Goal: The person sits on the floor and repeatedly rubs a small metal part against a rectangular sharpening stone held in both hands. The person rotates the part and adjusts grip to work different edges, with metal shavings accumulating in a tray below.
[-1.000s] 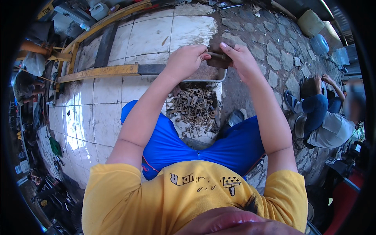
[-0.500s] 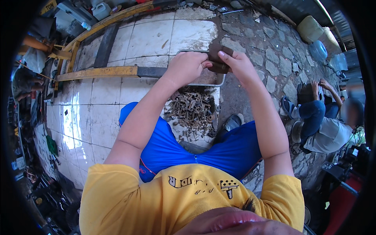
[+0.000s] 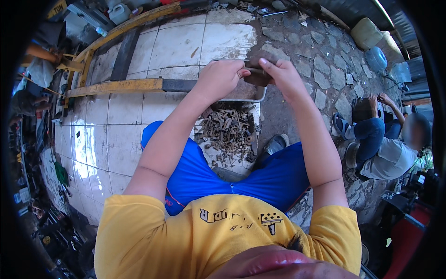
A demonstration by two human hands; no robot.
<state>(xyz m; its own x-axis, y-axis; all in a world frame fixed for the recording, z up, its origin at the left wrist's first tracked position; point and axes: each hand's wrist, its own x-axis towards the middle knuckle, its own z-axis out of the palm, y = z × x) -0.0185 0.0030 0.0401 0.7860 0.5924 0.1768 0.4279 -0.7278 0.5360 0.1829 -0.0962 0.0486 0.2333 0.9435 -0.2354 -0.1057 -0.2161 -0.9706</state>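
Note:
Both my hands are held out in front of me over a shallow metal tray (image 3: 259, 98). Between them is a dark brown, flat, rusty-looking piece (image 3: 256, 78), whose exact kind I cannot make out. My left hand (image 3: 218, 78) pinches its left side, thumb against fingers. From the other side my right hand (image 3: 284, 78) grips it, the thumb lying over its face. The fingers hide much of the piece. Closer to me, a heap of bolts, nuts and other small metal parts (image 3: 227, 132) lies on the tiles below my wrists.
A yellow and black metal frame (image 3: 123, 87) lies on the white tiles (image 3: 130, 109) to the left. Rough stone paving (image 3: 320, 63) is on the right, where another person (image 3: 388, 158) sits low. Plastic containers (image 3: 367, 35) stand at the far right.
The brown piece has tilted in my hands, so its broad face shows less and more of its edge shows. Both hands keep their grip and have barely shifted.

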